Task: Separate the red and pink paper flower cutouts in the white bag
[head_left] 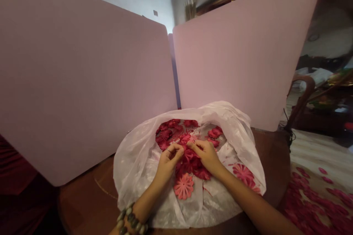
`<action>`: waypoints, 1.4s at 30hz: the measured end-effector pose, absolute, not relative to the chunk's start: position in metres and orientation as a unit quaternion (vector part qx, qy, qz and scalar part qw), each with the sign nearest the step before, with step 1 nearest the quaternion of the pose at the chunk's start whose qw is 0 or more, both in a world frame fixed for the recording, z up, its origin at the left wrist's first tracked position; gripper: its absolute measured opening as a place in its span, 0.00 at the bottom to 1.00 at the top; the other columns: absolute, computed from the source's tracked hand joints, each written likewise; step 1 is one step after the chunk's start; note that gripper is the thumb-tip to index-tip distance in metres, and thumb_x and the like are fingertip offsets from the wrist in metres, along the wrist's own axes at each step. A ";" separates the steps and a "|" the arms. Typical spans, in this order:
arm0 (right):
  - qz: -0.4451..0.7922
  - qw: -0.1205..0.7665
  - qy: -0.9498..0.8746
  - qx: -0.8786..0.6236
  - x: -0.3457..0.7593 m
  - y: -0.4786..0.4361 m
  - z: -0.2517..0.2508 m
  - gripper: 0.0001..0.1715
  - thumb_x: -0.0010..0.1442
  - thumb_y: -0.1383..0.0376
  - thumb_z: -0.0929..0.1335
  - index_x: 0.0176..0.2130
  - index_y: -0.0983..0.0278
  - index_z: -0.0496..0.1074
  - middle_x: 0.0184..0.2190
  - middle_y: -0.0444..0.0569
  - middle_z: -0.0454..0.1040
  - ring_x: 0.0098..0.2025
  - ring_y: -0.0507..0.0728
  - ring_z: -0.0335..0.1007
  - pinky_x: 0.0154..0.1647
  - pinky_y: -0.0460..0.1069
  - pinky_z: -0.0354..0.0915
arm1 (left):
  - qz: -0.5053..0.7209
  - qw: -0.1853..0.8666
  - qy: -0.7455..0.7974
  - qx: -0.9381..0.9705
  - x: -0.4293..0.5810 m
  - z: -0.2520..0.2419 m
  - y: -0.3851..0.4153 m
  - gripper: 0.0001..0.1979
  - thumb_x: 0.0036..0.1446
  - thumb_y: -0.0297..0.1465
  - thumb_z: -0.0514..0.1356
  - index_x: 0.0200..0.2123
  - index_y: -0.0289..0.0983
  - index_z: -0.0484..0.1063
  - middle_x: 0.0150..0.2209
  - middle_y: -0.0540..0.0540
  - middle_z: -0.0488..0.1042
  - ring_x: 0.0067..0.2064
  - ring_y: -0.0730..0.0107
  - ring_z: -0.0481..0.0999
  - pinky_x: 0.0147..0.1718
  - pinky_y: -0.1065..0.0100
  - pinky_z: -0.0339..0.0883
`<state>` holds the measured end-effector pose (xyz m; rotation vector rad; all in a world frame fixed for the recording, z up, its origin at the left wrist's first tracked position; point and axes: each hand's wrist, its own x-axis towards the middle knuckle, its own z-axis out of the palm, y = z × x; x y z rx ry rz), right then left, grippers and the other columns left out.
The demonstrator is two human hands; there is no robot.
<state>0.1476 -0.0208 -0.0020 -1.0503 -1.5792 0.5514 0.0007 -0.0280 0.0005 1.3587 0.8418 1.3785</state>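
My left hand point(171, 155), with a ring on a finger, pinches its thumb and forefinger together at the left edge of a red flower cutout point(185, 138). From the other side my right hand point(205, 154) pinches at the same red piece, fingertips close to those of the left. Exactly where the fingers grip is partly hidden. Beneath both hands lies a heap of red flower cutouts point(190, 165) in a white plastic bag point(132, 161) with its mouth spread wide. A coral flower cutout point(184, 186) rests in front of the heap, and a pink-red one point(243, 173) lies at the right.
The bag sits on a brown wooden table point(85, 202). Two tall pale pink panels stand behind, a left panel point(91, 69) and a right panel point(234, 62). At the right are a wooden chair arm point(302, 99) and many red pieces point(311, 198) on the floor.
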 end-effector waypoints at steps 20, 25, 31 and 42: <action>0.386 0.593 -0.606 -0.363 0.157 -0.006 -0.007 0.12 0.51 0.59 0.69 0.35 0.63 0.75 0.32 0.49 0.77 0.36 0.57 0.72 0.40 0.51 0.65 | 0.545 0.401 0.372 0.635 -0.003 -0.012 -0.017 0.10 0.46 0.35 0.65 0.32 0.39 0.76 0.34 0.46 0.74 0.40 0.62 0.71 0.42 0.65 0.62; 0.330 0.583 -0.627 -0.399 0.153 -0.013 -0.004 0.12 0.54 0.58 0.67 0.25 0.64 0.71 0.22 0.44 0.71 0.27 0.54 0.66 0.30 0.48 0.61 | 0.528 0.434 0.362 0.634 -0.003 -0.013 -0.019 0.12 0.49 0.39 0.63 0.22 0.36 0.72 0.23 0.50 0.69 0.27 0.70 0.67 0.30 0.69 0.60; 0.321 0.573 -0.641 -0.397 0.148 -0.024 0.000 0.10 0.56 0.59 0.66 0.28 0.63 0.67 0.20 0.40 0.68 0.24 0.51 0.65 0.28 0.46 0.60 | 0.507 0.445 0.336 0.657 -0.001 -0.010 -0.025 0.12 0.43 0.35 0.67 0.33 0.38 0.75 0.30 0.49 0.73 0.32 0.68 0.69 0.34 0.68 0.62; 0.424 0.548 -0.633 -0.345 0.153 -0.016 0.000 0.14 0.48 0.59 0.72 0.34 0.63 0.70 0.32 0.46 0.73 0.35 0.55 0.71 0.40 0.50 0.66 | 0.611 0.390 0.347 0.595 -0.008 -0.009 -0.014 0.10 0.42 0.34 0.68 0.21 0.36 0.70 0.35 0.46 0.70 0.36 0.65 0.70 0.33 0.69 0.64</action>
